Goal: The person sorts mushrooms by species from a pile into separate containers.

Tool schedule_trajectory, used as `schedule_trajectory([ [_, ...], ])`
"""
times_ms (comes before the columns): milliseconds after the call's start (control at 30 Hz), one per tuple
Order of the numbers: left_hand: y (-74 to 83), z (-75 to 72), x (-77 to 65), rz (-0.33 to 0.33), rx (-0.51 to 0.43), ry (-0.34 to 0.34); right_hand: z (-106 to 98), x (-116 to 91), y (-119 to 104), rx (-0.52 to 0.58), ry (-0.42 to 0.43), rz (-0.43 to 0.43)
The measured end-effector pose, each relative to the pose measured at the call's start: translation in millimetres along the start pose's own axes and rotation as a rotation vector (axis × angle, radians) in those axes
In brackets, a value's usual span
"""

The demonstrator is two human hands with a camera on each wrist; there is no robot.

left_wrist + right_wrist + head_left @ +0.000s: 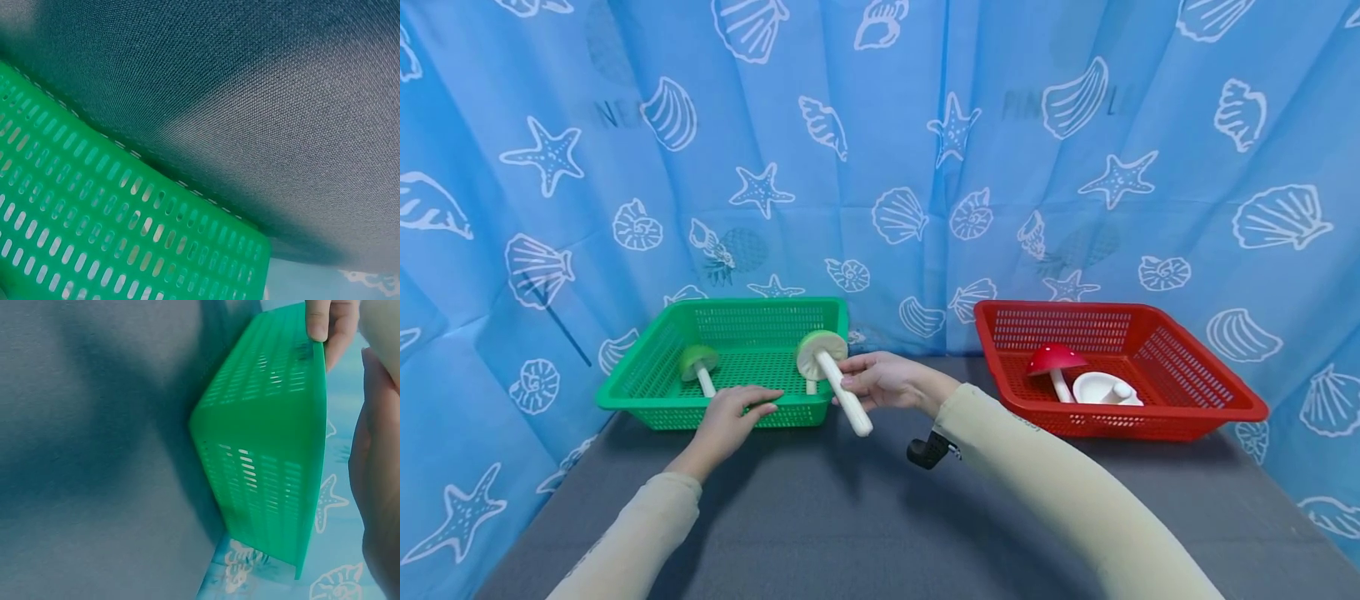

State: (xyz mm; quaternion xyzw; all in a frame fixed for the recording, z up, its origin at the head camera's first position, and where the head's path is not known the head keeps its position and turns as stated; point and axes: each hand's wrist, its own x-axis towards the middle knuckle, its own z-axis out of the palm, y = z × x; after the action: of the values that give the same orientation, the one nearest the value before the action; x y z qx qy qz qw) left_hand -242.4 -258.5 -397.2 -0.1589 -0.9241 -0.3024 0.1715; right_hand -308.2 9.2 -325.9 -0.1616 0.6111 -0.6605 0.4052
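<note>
My left hand grips the front rim of the green plastic basket, thumb outside and fingers over the edge, as the right wrist view shows. My right hand holds a toy mushroom by its pale stem, between thumb and fingers. That mushroom is tilted, its green-edged cap over the basket's right end and its stem pointing down toward me. Inside the basket, a green-capped mushroom leans at the left. Another pale stem shows behind the held mushroom, its top hidden.
A red plastic basket stands at the right, with a red-capped mushroom and a mushroom showing its white underside inside. Both baskets sit on a grey cloth-covered table. A blue shell-print curtain hangs behind.
</note>
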Motion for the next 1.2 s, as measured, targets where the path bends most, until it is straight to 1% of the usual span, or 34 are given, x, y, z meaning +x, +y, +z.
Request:
schedule_trajectory([
  [67, 0.3, -0.6, 0.2, -0.002, 0.010, 0.003, 3, 6, -3, -0.004, 0.007, 0.002],
  [267, 1.1, -1.9, 1.1, -0.002, 0.016, 0.014, 14, 25, -15, 0.017, 0.080, -0.007],
  [433, 0.7, -2.6, 2.2, -0.001, 0.013, 0.015, 19, 41, -24, 0.036, 0.136, -0.022],
  [567, -0.1, -3.5, 2.6, -0.001, 0.009, 0.014, 22, 53, -31, 0.034, 0.172, -0.014],
  [667, -0.7, -3.9, 3.2, 0.001, 0.007, 0.013, 23, 61, -35, 0.017, 0.209, -0.009],
  [833, -1.9, -2.7, 4.1, 0.014, 0.007, 0.019, 26, 72, -41, -0.057, 0.282, -0.004],
  [900, -2.6, -1.6, 4.2, 0.022, 0.008, 0.022, 28, 76, -43, -0.085, 0.299, 0.003],
  [1033, -2.7, 0.6, 3.1, 0.038, 0.001, 0.026, 30, 84, -49, -0.101, 0.331, 0.019],
  [1200, -2.1, 1.1, 2.6, 0.038, -0.005, 0.028, 31, 94, -57, -0.086, 0.370, 0.031],
])
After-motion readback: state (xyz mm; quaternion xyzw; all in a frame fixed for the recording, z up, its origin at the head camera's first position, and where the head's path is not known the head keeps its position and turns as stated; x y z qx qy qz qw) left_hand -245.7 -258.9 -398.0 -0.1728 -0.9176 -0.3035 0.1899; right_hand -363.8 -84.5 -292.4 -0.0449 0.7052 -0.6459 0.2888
